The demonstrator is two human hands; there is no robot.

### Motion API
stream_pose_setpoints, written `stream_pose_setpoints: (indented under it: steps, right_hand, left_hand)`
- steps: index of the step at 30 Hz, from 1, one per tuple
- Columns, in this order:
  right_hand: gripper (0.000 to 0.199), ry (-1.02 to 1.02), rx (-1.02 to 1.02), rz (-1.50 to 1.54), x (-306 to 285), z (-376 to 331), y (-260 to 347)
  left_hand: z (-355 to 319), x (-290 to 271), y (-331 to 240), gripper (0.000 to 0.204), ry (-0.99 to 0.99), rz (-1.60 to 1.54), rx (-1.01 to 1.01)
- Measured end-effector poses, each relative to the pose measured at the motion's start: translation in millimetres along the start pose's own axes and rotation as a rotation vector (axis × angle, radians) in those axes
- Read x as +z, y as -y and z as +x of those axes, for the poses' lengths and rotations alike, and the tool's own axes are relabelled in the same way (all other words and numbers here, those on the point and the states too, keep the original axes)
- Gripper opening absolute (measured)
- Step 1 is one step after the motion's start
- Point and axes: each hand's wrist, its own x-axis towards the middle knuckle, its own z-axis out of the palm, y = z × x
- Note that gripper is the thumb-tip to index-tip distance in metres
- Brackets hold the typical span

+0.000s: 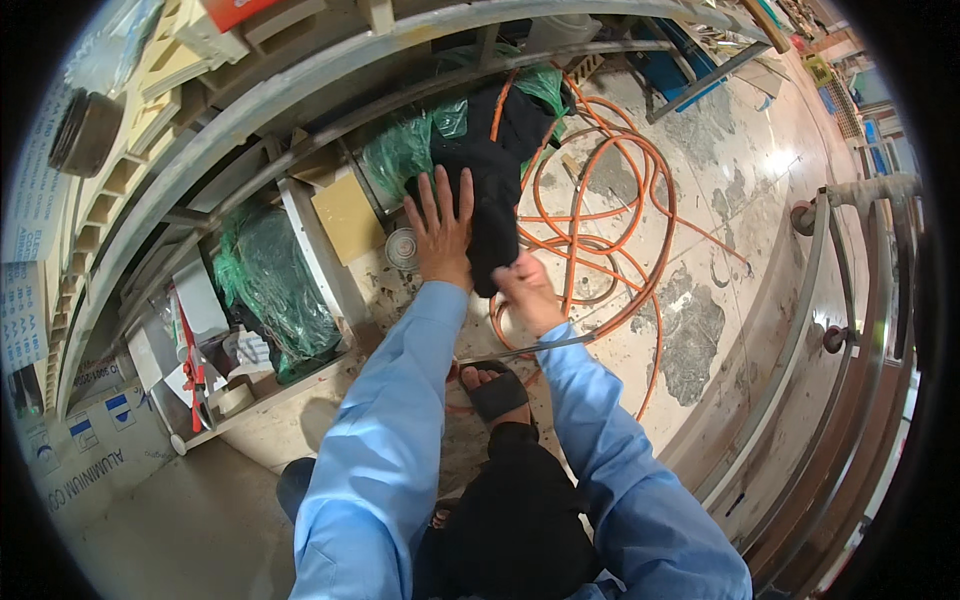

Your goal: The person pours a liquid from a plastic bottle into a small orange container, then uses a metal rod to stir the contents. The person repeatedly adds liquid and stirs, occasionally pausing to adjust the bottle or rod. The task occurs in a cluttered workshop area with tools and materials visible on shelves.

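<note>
A black cloth (488, 165), perhaps a garment, lies bunched beside green plastic wrapping (396, 150) at the lower shelf's edge. My left hand (441, 230) rests flat on its left side with the fingers spread. At the lower right end of the cloth, my right hand (530, 292) is closed on its edge, slightly blurred; its fingertips are partly hidden. A small round can (402, 248) stands just left of my left wrist.
A coiled orange hose (655, 180) spreads over the stained floor to the right. A drawer with a green plastic bundle (285, 285) and red-handled tool (192, 360) sits left. A metal rail (330, 82) crosses above; a wheeled metal frame (800, 340) stands right.
</note>
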Motion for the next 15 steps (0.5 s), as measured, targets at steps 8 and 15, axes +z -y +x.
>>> stream_pose_setpoints:
  steps: [8, 15]
  right_hand:
    - [0.030, -0.296, 0.069, -0.224, 28.5, 40.8, -3.1]
    - [0.035, -0.429, 0.142, -0.245, 10.0, 65.9, -16.0]
  left_hand:
    - [12.5, -5.3, -7.4, 0.096, -0.085, -0.519, -0.009]
    - [4.7, -21.5, -7.6, 0.090, -0.039, -0.571, 0.135]
